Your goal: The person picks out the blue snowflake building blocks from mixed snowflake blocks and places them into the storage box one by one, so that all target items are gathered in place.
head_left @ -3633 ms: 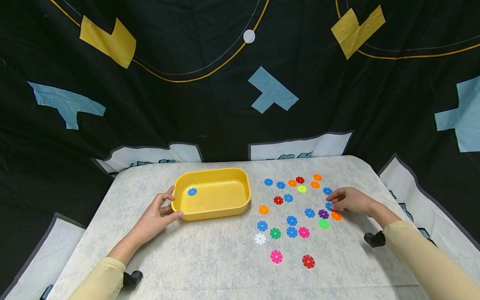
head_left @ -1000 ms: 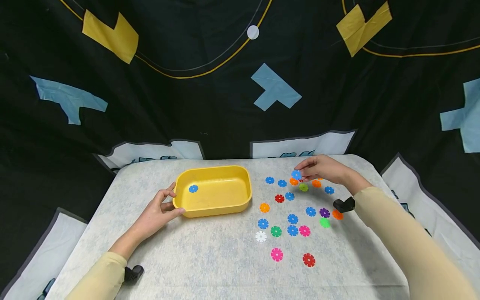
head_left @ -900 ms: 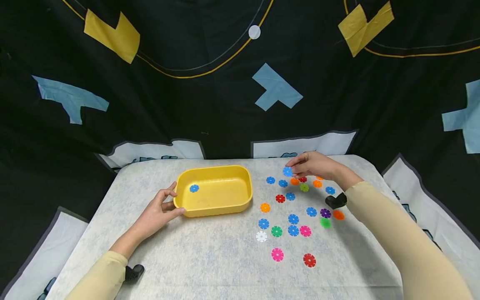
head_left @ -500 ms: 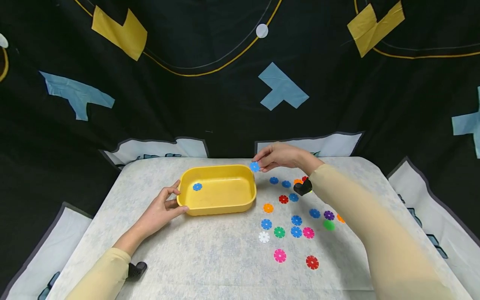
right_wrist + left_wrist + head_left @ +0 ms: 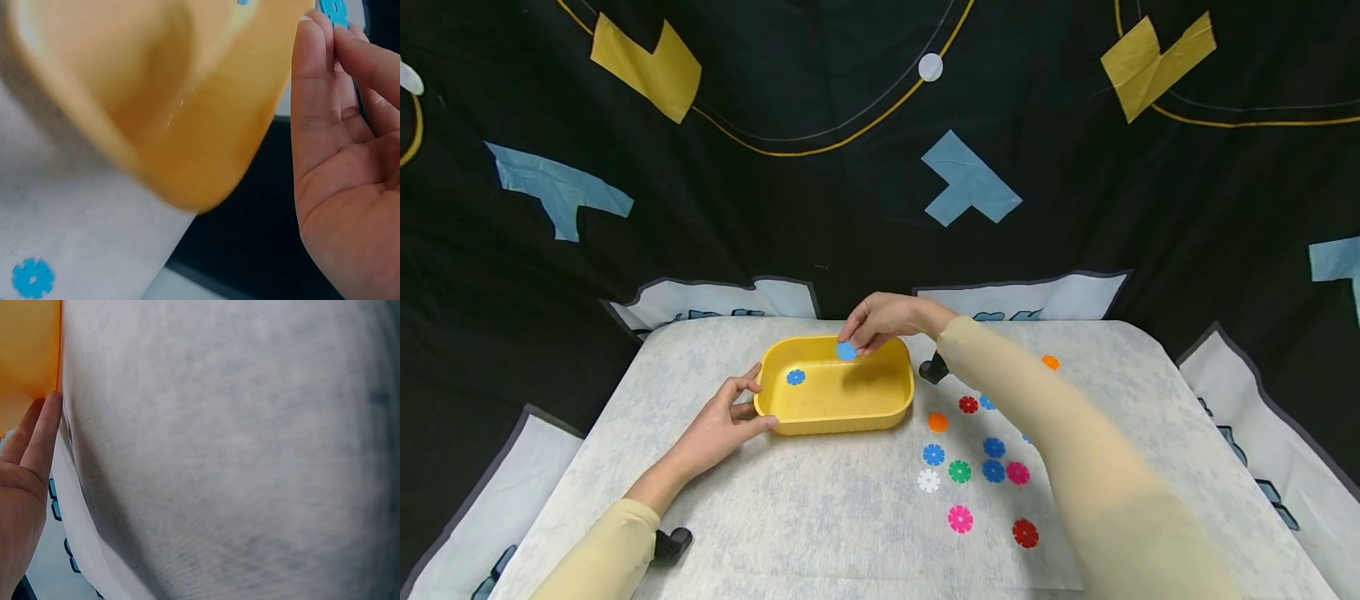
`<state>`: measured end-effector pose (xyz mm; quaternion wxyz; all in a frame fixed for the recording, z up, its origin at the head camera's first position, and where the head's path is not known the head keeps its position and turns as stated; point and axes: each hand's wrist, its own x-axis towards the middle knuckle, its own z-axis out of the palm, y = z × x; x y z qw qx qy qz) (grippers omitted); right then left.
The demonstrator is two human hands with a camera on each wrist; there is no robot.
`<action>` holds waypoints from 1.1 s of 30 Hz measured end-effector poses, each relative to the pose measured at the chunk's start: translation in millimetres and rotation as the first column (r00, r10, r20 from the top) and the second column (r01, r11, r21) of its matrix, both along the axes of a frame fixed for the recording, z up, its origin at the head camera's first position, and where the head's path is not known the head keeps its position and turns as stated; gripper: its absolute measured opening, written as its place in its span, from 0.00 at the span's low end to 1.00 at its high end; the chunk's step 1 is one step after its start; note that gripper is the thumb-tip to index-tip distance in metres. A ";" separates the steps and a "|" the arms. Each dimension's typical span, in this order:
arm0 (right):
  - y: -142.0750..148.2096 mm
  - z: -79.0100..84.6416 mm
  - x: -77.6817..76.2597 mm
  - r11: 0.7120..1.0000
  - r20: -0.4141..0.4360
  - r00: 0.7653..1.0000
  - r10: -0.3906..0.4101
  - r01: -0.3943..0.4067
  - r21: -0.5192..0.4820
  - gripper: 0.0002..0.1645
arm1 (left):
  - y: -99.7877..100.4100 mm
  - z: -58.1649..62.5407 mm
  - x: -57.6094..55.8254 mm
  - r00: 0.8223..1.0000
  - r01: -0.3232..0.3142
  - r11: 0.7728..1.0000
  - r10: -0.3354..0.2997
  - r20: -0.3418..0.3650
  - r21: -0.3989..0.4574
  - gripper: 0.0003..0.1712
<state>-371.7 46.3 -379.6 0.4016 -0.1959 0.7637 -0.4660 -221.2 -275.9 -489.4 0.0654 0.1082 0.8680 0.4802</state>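
Observation:
A yellow plastic tray (image 5: 835, 425) lies on the table, with one blue notched disc (image 5: 795, 377) on its floor. My left hand (image 5: 718, 421) holds the tray's near left corner, thumb on the front wall and fingers at the left rim. In the left wrist view, two fairly straight fingers (image 5: 45, 434) touch the tray. Above the tray's inside, my right hand (image 5: 887, 321) pinches another blue notched disc (image 5: 846, 351) between thumb and fingertips. The right wrist view shows this disc (image 5: 334, 11) at the fingertips, partly cut off by the frame edge.
Several notched discs lie right of the tray, among them an orange one (image 5: 937, 422), a white one (image 5: 928, 481), a green one (image 5: 959, 472) and a red one (image 5: 1026, 533). The right sleeve (image 5: 1075, 450) covers others. A black curtain (image 5: 865, 225) hangs behind the table.
The right hand took a blue disc from the table's right side and carried it leftward over the other discs to above the tray. The left hand stayed at the tray's corner.

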 end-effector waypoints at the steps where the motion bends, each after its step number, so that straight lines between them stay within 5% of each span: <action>1: -4.6 -1.2 -0.5 1.000 -0.006 1.000 0.007 -0.007 0.005 0.10 | 0.1 -0.1 0.0 1.000 -0.001 1.000 0.001 0.000 0.002 0.34; 14: -40.8 -29.6 4.4 0.998 -0.039 0.999 0.031 -0.028 0.055 0.08 | 0.6 0.0 1.4 1.000 0.000 0.999 -0.001 0.012 0.035 0.33; 33: -65.7 -50.4 9.8 0.983 -0.319 0.947 0.047 0.012 0.183 0.07 | 1.7 -2.6 0.0 1.000 0.021 0.998 -0.021 -0.006 0.063 0.34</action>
